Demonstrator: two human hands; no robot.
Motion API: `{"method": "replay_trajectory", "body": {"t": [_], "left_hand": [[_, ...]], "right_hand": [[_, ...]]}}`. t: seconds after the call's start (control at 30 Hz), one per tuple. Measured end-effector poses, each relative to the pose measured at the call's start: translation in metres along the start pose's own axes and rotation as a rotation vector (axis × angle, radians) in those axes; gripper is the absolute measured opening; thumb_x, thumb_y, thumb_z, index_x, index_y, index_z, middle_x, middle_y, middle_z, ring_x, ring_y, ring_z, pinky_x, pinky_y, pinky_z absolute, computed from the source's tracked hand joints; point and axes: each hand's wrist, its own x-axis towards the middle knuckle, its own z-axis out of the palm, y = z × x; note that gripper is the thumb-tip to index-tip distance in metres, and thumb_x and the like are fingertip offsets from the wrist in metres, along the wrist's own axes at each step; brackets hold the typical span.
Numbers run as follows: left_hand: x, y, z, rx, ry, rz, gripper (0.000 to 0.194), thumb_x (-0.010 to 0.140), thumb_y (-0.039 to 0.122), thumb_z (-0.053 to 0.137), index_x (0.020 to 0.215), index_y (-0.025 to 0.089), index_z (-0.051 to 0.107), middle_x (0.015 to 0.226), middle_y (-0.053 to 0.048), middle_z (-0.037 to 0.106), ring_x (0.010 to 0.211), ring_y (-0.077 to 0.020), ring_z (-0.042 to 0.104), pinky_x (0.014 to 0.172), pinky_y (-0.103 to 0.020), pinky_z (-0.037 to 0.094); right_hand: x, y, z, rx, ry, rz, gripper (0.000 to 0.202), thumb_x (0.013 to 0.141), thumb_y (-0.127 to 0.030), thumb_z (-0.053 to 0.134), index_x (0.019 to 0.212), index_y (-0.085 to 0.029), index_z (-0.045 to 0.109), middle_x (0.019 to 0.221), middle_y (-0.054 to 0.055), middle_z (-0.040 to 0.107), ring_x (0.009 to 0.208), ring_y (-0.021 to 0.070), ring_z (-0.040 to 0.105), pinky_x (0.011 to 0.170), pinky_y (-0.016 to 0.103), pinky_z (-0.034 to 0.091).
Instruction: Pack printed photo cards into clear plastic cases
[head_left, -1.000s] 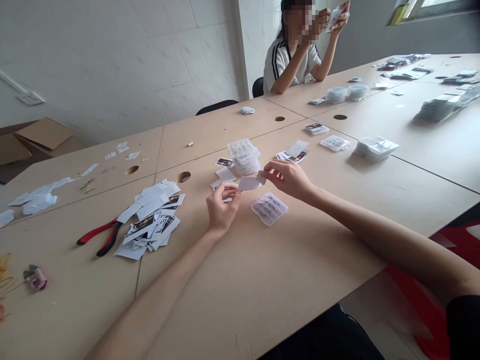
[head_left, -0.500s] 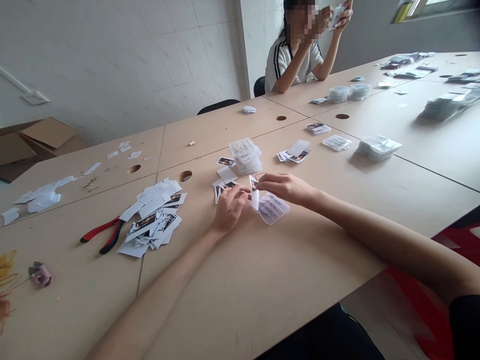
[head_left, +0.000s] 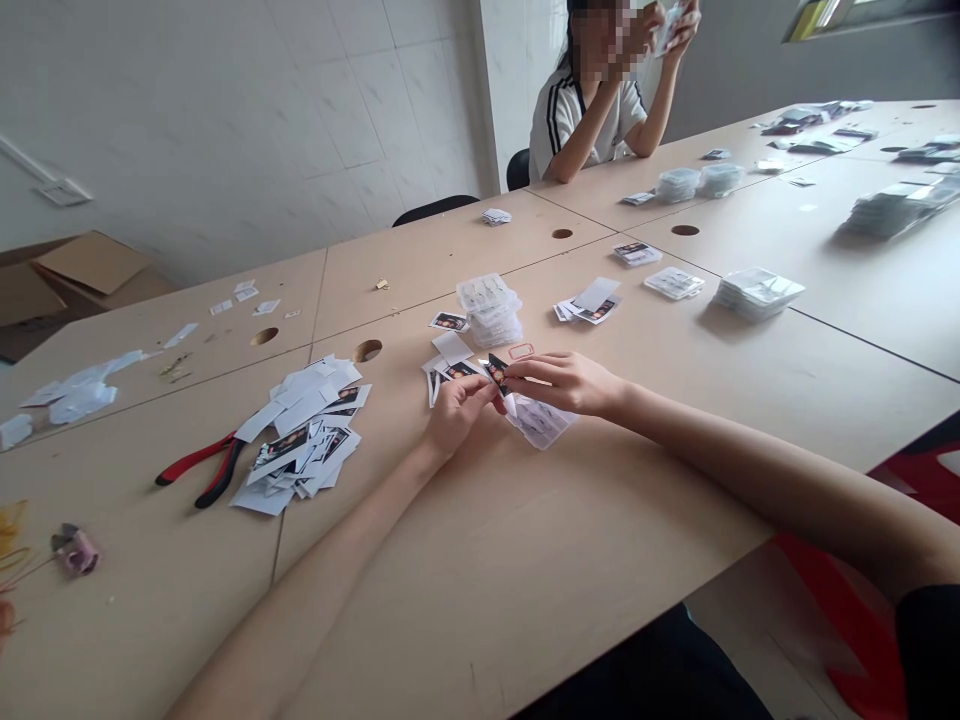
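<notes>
Between both hands is a small printed card (head_left: 497,370), its dark face with orange spots turned upward. My left hand (head_left: 454,412) pinches the card's near left edge, and a bit of red shows by those fingertips. Fingers of my right hand (head_left: 564,382) close on its right side. Just below, partly covered by my right hand, lies a clear plastic box (head_left: 545,428) with slim items in compartments. Beyond my fingers is a small red-rimmed piece (head_left: 520,351). Loose cards (head_left: 451,348) and a stack of clear boxes (head_left: 491,310) stand close behind.
Red-and-black-handled pliers (head_left: 217,465) lie against a heap of cards (head_left: 307,425) at left. More cards (head_left: 592,300) and boxes (head_left: 757,295) sit to the right. A co-worker (head_left: 592,120) across the table holds up a clear packet. Round holes (head_left: 367,351) pierce the tabletop.
The card has turned from nearly edge-on to showing its dark printed face. My left fingers have moved onto it. The red-rimmed piece now shows on the table beyond my right hand.
</notes>
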Motion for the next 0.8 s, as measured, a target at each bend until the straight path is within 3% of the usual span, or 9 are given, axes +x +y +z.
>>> {"method": "replay_trajectory", "body": {"t": [0.4, 0.8], "left_hand": [[0.002, -0.012, -0.001, -0.030, 0.023, -0.056, 0.026, 0.073, 0.034, 0.052, 0.056, 0.016, 0.060, 0.060, -0.001, 0.061, 0.062, -0.0133, 0.055, 0.064, -0.025, 0.043], [-0.002, -0.005, 0.004, -0.027, 0.080, -0.040, 0.027, 0.075, 0.032, 0.050, 0.055, 0.016, 0.059, 0.062, -0.001, 0.062, 0.062, -0.0124, 0.056, 0.064, -0.023, 0.044]], "right_hand": [[-0.002, -0.001, 0.003, -0.020, -0.039, -0.009, 0.016, 0.086, -0.014, 0.039, 0.093, -0.013, 0.054, 0.096, 0.009, 0.060, 0.085, 0.0150, 0.058, 0.069, 0.030, 0.051], [-0.005, -0.002, 0.010, 0.136, -0.029, 0.201, 0.018, 0.086, -0.015, 0.039, 0.095, -0.016, 0.055, 0.096, 0.008, 0.060, 0.080, 0.0127, 0.058, 0.065, 0.027, 0.048]]}}
